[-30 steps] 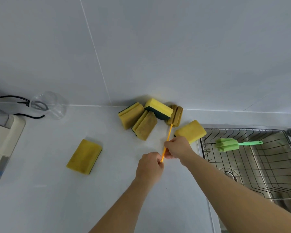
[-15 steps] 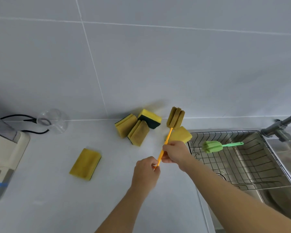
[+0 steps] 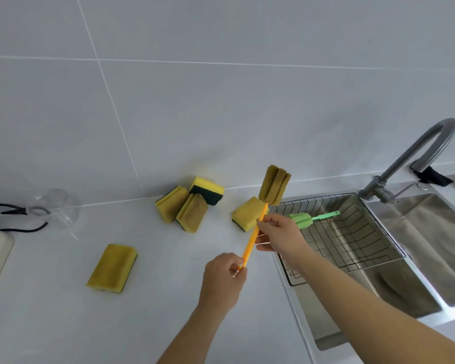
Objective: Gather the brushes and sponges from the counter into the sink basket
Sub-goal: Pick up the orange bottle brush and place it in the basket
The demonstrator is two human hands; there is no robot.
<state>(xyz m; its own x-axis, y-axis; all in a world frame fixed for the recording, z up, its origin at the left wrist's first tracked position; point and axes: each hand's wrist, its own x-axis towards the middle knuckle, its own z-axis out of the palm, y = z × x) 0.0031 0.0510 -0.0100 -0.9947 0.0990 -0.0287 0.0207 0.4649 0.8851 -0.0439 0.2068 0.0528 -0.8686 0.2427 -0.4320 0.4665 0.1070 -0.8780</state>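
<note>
1. Far left, a clear cup [image 3: 54, 208] lies on its side by a black cord [image 3: 16, 219]. It is not part of the tidy-up job, so I think it just stays there
2. One yellow sponge [image 3: 112, 267] lies flat and alone on the counter [image 3: 50, 324], nearer than the others. It has not been picked up yet
3. Three sponges [image 3: 188, 206] lean on each other in a heap near the far wall, still waiting too
4. The left hand [image 3: 222, 278] pinches the near end of the orange brush [image 3: 252, 237] with closed fingers. I think it does this to keep the long stick steady
5. The right hand [image 3: 280, 236] is closed around the stick higher up. The brown foam head [image 3: 273, 185] points up and away, off the counter. Two hands make it easy to swing the brush over
6. One more sponge [image 3: 246, 215] sits just behind the brush, close to the left edge of the sink basket [image 3: 373, 254]
7. The green brush [image 3: 311, 219] already lies inside the wire basket, at its far left part. The tap [image 3: 415, 158] stands far right
8. A second ago the foam head rested on the counter by the heap. Now it is lifted high, and the view has turned toward the sink
</note>
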